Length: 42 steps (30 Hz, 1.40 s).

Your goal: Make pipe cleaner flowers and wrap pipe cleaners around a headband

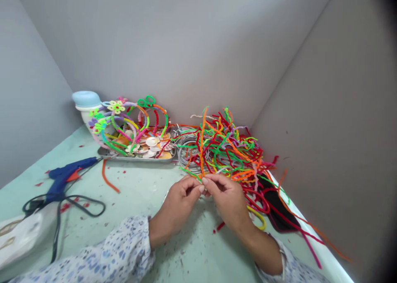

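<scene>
My left hand (181,200) and my right hand (228,200) meet fingertip to fingertip at the near edge of a tangled heap of pipe cleaners (232,148) in red, orange, green and yellow. Both hands are pinched together on an orange pipe cleaner (202,144) that stands up from between the fingers. A thin silver wire hoop (187,153) lies just behind the hands, partly under the heap.
A metal tray (136,155) at the back left holds wrapped headbands (124,122) and shell-like discs. A blue glue gun (66,176) with a black cord lies left. A loose orange pipe cleaner (108,179) lies near it. Grey walls close in behind and right.
</scene>
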Each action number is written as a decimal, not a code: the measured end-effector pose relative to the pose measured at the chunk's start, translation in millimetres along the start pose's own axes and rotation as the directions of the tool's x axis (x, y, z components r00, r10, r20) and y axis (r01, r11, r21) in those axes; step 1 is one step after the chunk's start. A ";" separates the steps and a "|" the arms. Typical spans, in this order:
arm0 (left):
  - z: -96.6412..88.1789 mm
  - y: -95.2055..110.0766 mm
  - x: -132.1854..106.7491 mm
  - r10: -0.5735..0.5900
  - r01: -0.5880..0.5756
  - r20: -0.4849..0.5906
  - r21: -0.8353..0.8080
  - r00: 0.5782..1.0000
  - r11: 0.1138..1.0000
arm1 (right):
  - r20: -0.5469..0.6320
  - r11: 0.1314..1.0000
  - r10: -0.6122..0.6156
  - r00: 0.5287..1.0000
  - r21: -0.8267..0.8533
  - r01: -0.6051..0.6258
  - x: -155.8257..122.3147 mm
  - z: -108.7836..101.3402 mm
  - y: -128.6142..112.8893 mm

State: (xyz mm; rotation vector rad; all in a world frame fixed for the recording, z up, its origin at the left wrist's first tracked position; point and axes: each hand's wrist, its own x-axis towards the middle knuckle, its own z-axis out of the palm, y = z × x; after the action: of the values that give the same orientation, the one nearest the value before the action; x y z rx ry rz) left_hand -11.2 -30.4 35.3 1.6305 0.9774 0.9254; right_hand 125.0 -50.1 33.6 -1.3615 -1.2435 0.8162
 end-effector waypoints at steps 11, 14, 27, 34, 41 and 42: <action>4.3 -5.6 -2.4 -0.094 0.092 -0.015 -0.101 0.995 0.991 | -0.017 0.994 -0.102 0.995 -0.042 0.101 -5.1 2.9 7.9; 4.3 -3.3 -2.8 -0.107 0.099 -0.035 -0.192 0.994 0.976 | -0.018 0.977 -0.208 0.978 -0.055 0.207 -7.6 4.2 11.9; 4.6 5.9 -7.9 -0.198 0.171 -0.089 -0.246 0.976 0.954 | 0.008 0.764 -0.623 0.782 -0.206 0.611 -11.2 3.5 28.7; -1.4 22.3 -18.1 0.010 -0.027 -0.109 -0.153 0.994 0.988 | 0.048 0.654 -0.742 0.669 -0.171 0.737 -14.7 -6.3 26.7; -4.6 17.9 -13.7 0.031 -0.038 -0.050 -0.145 0.998 0.989 | -0.058 0.806 -0.591 0.804 -0.081 0.587 -14.0 -5.0 27.0; -4.3 16.1 -12.4 0.020 -0.025 -0.033 -0.155 0.999 0.988 | -0.068 0.824 -0.566 0.822 -0.056 0.563 -13.1 -4.3 27.0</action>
State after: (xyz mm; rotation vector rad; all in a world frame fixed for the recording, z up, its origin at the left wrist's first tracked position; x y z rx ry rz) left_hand -17.3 -43.4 50.4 1.5030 0.8866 1.0195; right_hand 132.4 -60.8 6.2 -0.9507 -1.4953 0.3145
